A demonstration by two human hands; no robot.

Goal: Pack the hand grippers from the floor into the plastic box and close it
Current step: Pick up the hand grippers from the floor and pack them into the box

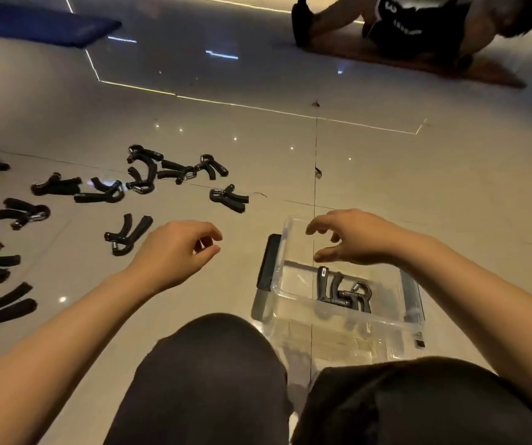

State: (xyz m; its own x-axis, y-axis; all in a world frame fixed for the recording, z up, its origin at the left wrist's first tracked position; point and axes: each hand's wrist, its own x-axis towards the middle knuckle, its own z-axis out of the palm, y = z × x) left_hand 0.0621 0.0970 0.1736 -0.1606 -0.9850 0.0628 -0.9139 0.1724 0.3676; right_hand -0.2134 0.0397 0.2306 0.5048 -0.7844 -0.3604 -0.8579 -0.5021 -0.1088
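Note:
A clear plastic box (293, 303) stands open on the floor in front of my knees, with two black hand grippers (343, 292) lying inside it. Its black latch (269, 261) hangs on the left side. My right hand (351, 239) hovers over the box, fingers spread and empty. My left hand (178, 252) hangs left of the box, fingers loosely curled and holding nothing. Several black hand grippers lie scattered on the floor to the left; the closest gripper (128, 234) is just left of my left hand, and another gripper (230, 198) lies beyond it.
My knees in dark trousers (213, 374) fill the bottom of the view. Another person sits on a brown mat (418, 64) at the far right. A blue mat (39, 22) lies at the far left. The floor is glossy beige tile.

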